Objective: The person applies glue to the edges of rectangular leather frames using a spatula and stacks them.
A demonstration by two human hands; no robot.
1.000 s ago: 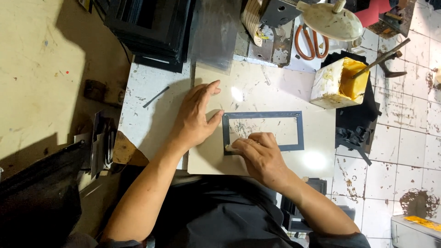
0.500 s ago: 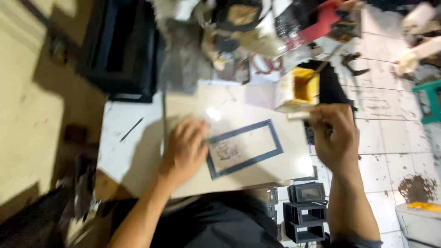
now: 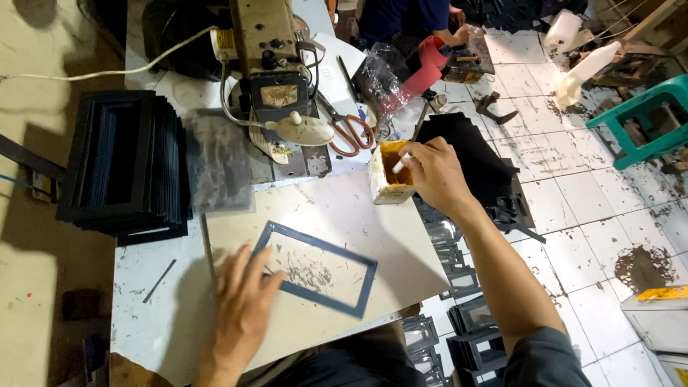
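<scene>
Black frames [image 3: 122, 165] stand stacked in a thick pile at the far left of the worktable [image 3: 154, 283], with a sheet of clear plastic [image 3: 218, 172] lying just beside them. Near the front edge, the left hand [image 3: 240, 312] lies flat with its fingers spread, palm down on a pale board [image 3: 387, 236]; its fingertips touch the near left side of a dark blue rectangular frame [image 3: 315, 269] that lies tilted on the board, with scuffed marks showing inside its opening. Behind the board sits an old cream-coloured sewing machine [image 3: 276, 79], and a pair of orange-handled scissors [image 3: 347, 132] lies just to its right. At the board's far right corner stands a small open tub [image 3: 388, 175] with yellow glue inside. The right hand [image 3: 433, 172] is closed around a thin white-handled brush [image 3: 403, 161], whose end dips into the tub. A pile of black material [image 3: 469, 154] lies beyond that hand, and more dark frames [image 3: 459, 287] are heaped on the tiled floor [image 3: 602, 208] below the arm. At the far right stands a green plastic stool [image 3: 641, 118]
</scene>
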